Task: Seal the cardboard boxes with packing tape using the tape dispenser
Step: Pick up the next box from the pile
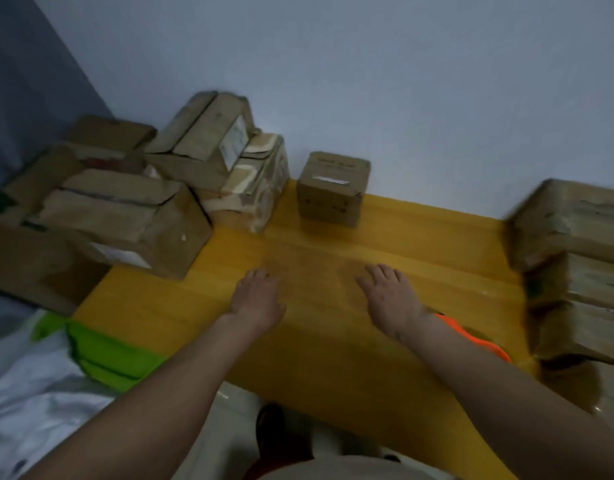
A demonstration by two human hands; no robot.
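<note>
Yellow table (333,341), two empty hands, one small box (331,188)

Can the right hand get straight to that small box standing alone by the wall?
Probably yes. The right hand is open over the yellow table, holding nothing, and only bare tabletop lies between it and the small box.

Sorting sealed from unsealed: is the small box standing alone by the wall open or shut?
Shut: the small box has flat top flaps; tape cannot be told.
</note>
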